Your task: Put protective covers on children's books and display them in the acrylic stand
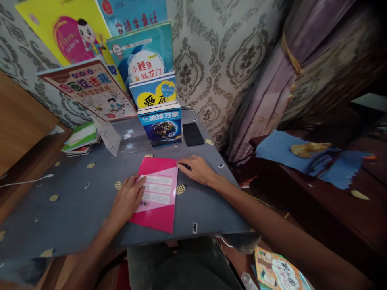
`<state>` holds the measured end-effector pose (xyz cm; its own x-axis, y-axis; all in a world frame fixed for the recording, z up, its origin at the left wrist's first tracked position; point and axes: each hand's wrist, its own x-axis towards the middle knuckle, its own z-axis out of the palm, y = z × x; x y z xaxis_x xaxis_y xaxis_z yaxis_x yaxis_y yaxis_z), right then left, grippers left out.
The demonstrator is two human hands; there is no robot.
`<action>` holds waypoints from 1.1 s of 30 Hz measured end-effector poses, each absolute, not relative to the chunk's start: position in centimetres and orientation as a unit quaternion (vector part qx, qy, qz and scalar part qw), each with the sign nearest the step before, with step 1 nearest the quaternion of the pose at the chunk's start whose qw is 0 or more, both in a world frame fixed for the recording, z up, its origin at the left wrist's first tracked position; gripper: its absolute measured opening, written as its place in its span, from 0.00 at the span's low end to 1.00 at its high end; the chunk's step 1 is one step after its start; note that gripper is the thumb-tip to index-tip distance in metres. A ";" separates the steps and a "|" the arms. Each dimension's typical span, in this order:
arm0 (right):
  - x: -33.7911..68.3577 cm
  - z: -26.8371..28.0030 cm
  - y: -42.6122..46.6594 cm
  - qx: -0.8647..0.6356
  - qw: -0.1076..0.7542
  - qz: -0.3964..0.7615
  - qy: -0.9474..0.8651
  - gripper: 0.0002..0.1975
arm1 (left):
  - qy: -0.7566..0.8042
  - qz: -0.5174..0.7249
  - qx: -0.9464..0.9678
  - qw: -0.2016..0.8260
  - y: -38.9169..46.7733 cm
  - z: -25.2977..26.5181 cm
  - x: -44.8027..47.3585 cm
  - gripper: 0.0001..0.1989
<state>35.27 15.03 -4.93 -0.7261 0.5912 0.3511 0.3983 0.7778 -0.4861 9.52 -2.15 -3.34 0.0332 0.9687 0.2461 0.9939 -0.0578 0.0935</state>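
A pink book [159, 193] lies on the table with a pale panel of small print facing up. Across its left edge rests my left hand [128, 197], fingers stretched out and flat on the cover. My right hand [195, 170] is at the top right corner, thumb and fingers closed on the book's edge. Beyond the book, a clear acrylic stand [110, 135] bears several upright books, among them a blue one with an earth picture [161, 127] in front. A black phone [192, 134] lies to the right of that stand.
Green and white booklets [81, 136] are stacked at the back left, near a white cable [27, 181]. The grey tablecloth [87, 209] reaches the front edge. At right stands a dark red bench [347, 217] with a blue cloth [305, 157]; orange books [279, 272] lie low.
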 end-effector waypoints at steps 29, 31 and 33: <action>34.0 -7.3 18.3 -0.304 0.219 0.106 -0.921 0.19 | -0.662 -0.132 -0.738 -0.013 3.6 -3.9 9.3 0.20; 34.1 -7.0 18.2 -0.301 0.219 0.100 -0.923 0.18 | -0.670 -0.101 -0.736 -0.007 4.0 -3.3 9.9 0.20; 34.1 -6.9 18.0 -0.300 0.214 0.093 -0.925 0.17 | -0.677 -0.066 -0.733 0.001 4.2 -2.8 10.2 0.20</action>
<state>34.11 18.03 -6.90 -0.7280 0.5954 0.3399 0.5154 0.8022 -0.3014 10.23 4.25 -2.82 0.0760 0.9923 0.0983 0.9925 -0.0847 0.0876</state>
